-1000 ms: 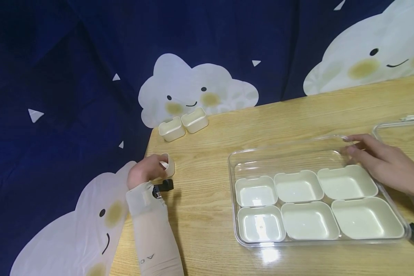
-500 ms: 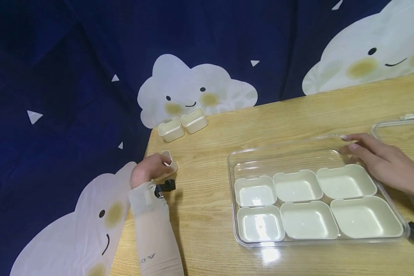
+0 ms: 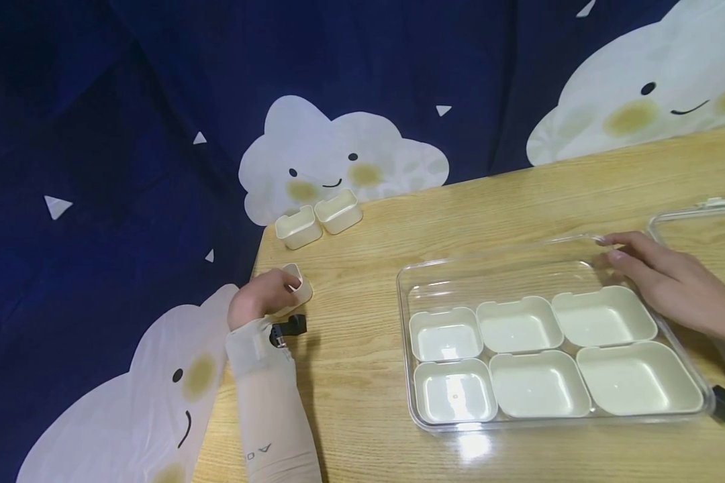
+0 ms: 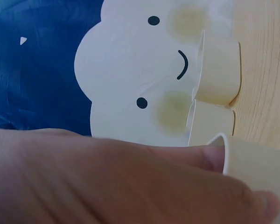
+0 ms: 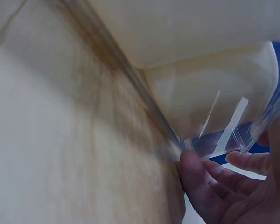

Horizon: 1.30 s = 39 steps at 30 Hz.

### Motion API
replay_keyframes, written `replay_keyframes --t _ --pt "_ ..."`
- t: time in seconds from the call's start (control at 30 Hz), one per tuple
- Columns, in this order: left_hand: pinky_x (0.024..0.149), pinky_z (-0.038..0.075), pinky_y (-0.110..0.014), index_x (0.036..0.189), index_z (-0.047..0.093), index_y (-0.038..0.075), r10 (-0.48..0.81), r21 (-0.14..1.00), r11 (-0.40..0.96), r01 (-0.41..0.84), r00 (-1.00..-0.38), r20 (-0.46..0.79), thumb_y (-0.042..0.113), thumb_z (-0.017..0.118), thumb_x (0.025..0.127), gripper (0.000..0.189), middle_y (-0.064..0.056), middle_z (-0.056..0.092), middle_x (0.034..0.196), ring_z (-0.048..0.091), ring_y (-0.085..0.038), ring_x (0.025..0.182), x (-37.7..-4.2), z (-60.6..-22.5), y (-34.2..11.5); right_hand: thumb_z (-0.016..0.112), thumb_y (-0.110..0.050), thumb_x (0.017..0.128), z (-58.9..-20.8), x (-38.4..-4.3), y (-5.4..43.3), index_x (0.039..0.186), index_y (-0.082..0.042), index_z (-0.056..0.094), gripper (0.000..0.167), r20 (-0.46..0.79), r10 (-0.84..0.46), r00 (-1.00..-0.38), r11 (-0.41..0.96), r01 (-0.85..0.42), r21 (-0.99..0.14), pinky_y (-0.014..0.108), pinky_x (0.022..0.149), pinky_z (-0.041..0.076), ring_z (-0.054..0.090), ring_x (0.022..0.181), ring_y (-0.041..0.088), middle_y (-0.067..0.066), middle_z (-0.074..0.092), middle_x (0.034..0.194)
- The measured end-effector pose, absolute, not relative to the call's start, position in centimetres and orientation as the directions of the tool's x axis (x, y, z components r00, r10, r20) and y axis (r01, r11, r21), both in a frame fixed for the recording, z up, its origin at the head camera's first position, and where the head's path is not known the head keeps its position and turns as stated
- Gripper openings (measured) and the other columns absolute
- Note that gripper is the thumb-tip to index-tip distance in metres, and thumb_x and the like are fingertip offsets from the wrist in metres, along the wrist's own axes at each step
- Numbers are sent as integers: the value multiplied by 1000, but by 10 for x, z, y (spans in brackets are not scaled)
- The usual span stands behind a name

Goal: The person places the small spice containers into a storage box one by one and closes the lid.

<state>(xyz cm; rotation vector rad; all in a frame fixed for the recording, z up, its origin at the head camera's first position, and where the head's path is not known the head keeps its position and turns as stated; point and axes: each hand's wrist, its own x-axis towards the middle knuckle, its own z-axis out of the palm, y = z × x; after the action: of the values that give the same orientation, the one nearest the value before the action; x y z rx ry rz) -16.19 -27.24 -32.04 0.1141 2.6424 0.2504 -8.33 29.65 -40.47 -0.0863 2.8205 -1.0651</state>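
My left hand (image 3: 262, 296) is at the table's left edge, holding a small cream bin (image 3: 304, 293) by its wall. In the left wrist view, fingers reach inside the bin's rim (image 4: 226, 154) while the thumb lies outside. My right hand (image 3: 670, 282) grips the far right corner of a clear plastic box (image 3: 444, 292). The right wrist view has its thumb (image 5: 190, 170) against a lower corner, with the other fingers around the far side. Inside the box stand several open cream bins (image 3: 540, 384) in two rows, with a bare strip behind them.
Two more small cream bins (image 3: 299, 227) stand side by side at the table's far left corner. A clear lid-like piece (image 3: 695, 213) lies at the right, partly out of view. Behind the wooden table (image 3: 350, 362) hangs a dark blue cloth (image 3: 157, 80) with clouds.
The small bin in my left hand has turned and shifted slightly to the right, then stayed put. My right hand keeps its place at the clear box's corner.
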Motion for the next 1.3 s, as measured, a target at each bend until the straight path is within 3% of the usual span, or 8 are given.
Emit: replay_keyframes --t 0.17,0.33,0.5,0.63,0.93,1.3 --pt "76 40 -30 117 70 11 117 184 982 38 -891 -439 9 59 91 29 -10 67 104 56 -25 91 -161 -320 -271 29 -43 112 -405 -84 296 155 -15 38 52 -101 -97 -990 753 -7 -658 70 97 32 43 128 58 33 50 146" --pt "72 38 -29 104 71 9 118 187 981 49 -919 -377 14 59 99 14 -7 62 91 55 -23 85 -163 -321 -269 27 -46 112 -403 -84 296 157 -13 34 56 -136 -97 -986 758 16 -652 74 98 31 39 131 64 37 42 150" --pt "71 37 -30 91 64 10 103 181 983 41 -932 -347 17 59 102 14 -5 55 85 53 -22 83 -164 -322 -269 26 -46 112 -403 -85 296 157 -12 34 57 -141 -96 -985 763 19 -647 74 97 32 39 130 65 39 42 150" --pt "67 36 -29 79 49 12 128 201 977 68 -944 -304 15 57 101 24 -2 44 75 50 -20 75 -165 -323 -268 28 -45 112 -403 -85 297 157 -14 35 55 -126 -97 -987 761 8 -649 73 96 33 41 129 63 38 46 147" --pt "62 32 -28 75 42 13 162 250 963 103 -960 -226 10 53 92 21 2 34 67 42 -18 64 -166 -323 -259 29 -44 112 -404 -84 297 156 -14 36 54 -121 -95 -988 766 5 -643 72 94 34 43 127 62 38 48 144" --pt "63 35 -29 78 48 13 162 240 965 107 -962 -220 12 54 93 16 1 41 69 48 -20 69 -166 -320 -247 28 -45 112 -404 -84 296 157 -12 35 56 -128 -98 -987 767 7 -642 73 95 34 42 128 63 38 47 145"
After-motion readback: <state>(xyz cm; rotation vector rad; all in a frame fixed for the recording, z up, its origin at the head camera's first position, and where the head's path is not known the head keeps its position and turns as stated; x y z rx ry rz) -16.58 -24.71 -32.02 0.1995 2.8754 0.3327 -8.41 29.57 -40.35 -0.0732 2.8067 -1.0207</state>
